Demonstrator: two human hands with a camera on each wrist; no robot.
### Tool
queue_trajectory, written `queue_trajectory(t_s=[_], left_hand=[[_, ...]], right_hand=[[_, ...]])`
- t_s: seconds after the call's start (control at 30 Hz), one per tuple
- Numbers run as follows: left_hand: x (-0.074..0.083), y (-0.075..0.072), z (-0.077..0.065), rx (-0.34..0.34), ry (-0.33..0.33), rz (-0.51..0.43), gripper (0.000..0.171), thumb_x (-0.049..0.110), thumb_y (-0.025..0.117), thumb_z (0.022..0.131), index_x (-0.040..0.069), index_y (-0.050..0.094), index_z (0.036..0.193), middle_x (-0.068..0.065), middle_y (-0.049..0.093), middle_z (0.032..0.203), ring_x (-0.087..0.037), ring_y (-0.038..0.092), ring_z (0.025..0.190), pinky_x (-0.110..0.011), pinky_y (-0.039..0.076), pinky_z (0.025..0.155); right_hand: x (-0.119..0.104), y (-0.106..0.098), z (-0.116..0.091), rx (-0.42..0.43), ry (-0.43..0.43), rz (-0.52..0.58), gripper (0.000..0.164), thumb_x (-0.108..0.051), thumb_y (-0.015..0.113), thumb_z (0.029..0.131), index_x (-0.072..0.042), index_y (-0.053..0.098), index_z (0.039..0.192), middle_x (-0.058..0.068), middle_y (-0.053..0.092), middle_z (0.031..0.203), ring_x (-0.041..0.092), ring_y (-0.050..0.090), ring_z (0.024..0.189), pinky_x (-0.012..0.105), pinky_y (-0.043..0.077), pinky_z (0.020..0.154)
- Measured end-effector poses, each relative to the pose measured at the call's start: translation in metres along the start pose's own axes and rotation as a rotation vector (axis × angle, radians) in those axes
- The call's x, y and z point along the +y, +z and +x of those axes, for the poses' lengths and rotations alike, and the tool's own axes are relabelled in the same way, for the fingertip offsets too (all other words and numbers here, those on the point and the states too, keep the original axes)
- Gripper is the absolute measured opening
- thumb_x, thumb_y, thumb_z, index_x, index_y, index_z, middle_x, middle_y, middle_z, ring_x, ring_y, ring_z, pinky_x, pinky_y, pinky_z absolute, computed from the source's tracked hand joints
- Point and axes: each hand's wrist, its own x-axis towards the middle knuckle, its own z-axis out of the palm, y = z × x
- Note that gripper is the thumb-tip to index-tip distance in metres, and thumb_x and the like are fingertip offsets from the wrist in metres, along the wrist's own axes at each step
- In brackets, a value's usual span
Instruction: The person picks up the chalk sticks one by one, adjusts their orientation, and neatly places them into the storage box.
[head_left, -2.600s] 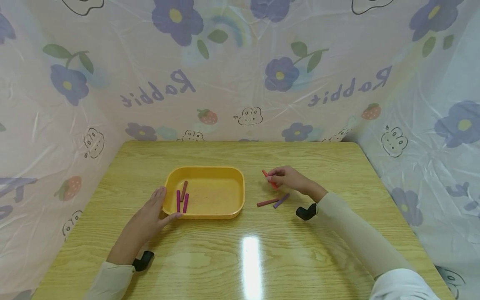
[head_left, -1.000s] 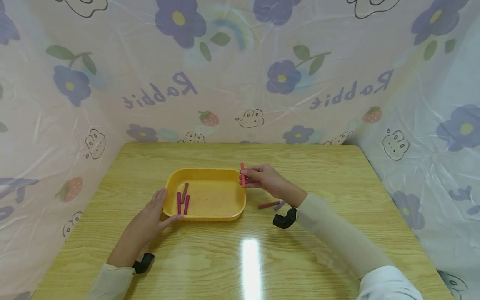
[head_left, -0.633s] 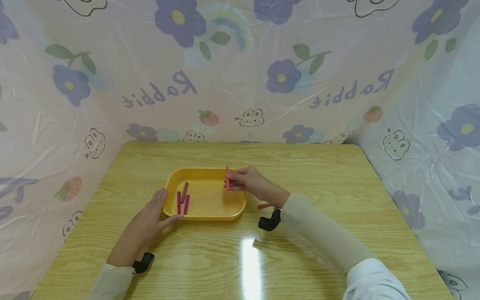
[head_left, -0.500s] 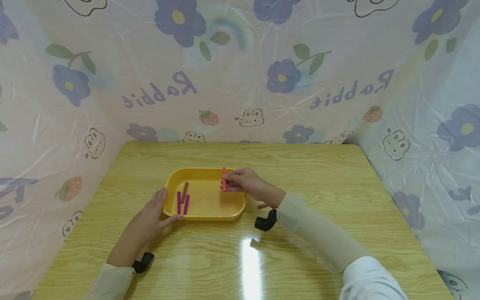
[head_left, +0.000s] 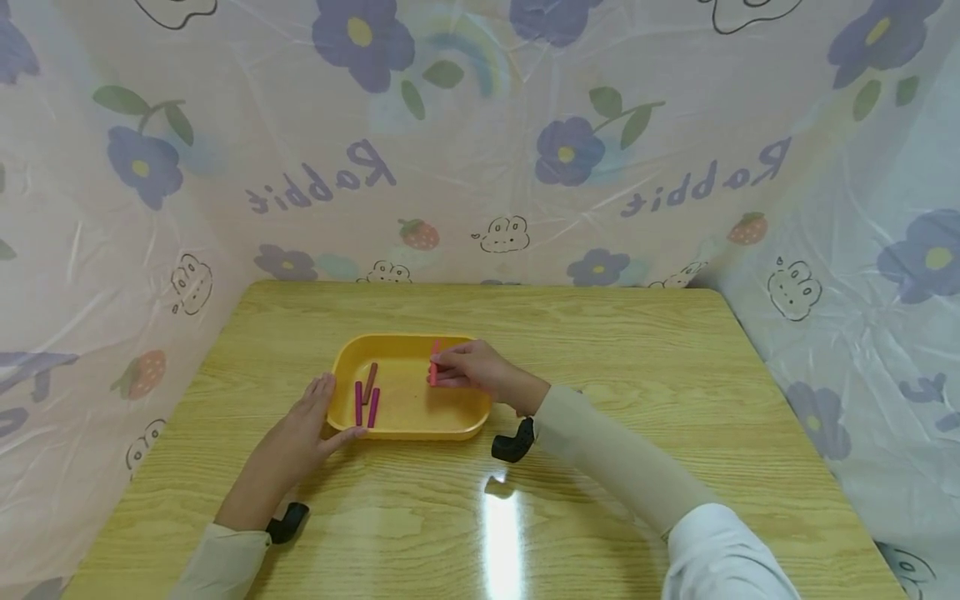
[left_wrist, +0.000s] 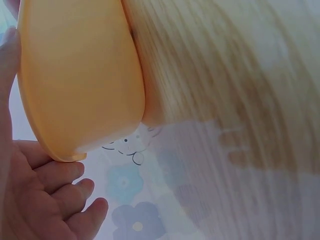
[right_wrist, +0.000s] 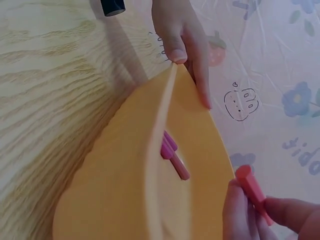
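My right hand (head_left: 483, 368) pinches a red crayon (head_left: 434, 375) between thumb and fingers, low over the right half of a yellow plastic tray (head_left: 408, 434). In the right wrist view the red crayon (right_wrist: 254, 189) tilts beside the tray's long rim. My left hand (head_left: 288, 442) grips the tray's left end, thumb on the near rim and fingers along the outer side. Inside, at the left, lie two magenta crayons (head_left: 358, 404) and a brown crayon (head_left: 371, 383). The left wrist view shows fingers (left_wrist: 60, 175) against the tray's rim (left_wrist: 75, 157).
The tray stands on a wood-grain table (head_left: 622, 333). My right wrist and sleeve (head_left: 607, 450) hide most of the spot where two more crayons lay. A patterned curtain (head_left: 480, 150) rises behind the table and at both sides.
My right hand has picked up the red crayon from the table at the right and carried it left over the tray, lowering it. The left hand has stayed on the tray.
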Motion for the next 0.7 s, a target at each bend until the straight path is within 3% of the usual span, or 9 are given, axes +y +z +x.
queue_trajectory(t_s=[0.4, 0.7], left_hand=[[0.002, -0.003, -0.001, -0.013, -0.014, 0.000, 0.106, 0.070, 0.047, 0.081, -0.002, 0.009, 0.148, -0.022, 0.014, 0.151, -0.036, 0.012, 0.139, -0.056, 0.022, 0.105], [0.005, -0.004, -0.001, -0.011, -0.023, 0.010, 0.105, 0.068, 0.050, 0.081, -0.001, 0.009, 0.148, -0.023, 0.014, 0.151, -0.037, 0.013, 0.138, -0.057, 0.022, 0.104]], right_hand=[[-0.004, 0.022, 0.012, 0.068, 0.046, -0.017, 0.033, -0.010, 0.060, 0.092, 0.014, 0.058, 0.113, 0.014, 0.069, 0.084, 0.020, 0.068, 0.075, 0.044, 0.045, 0.090], [-0.003, 0.037, 0.017, 0.063, 0.056, -0.041, 0.027, -0.007, 0.058, 0.092, 0.014, 0.061, 0.109, 0.016, 0.068, 0.085, 0.023, 0.068, 0.076, 0.043, 0.048, 0.087]])
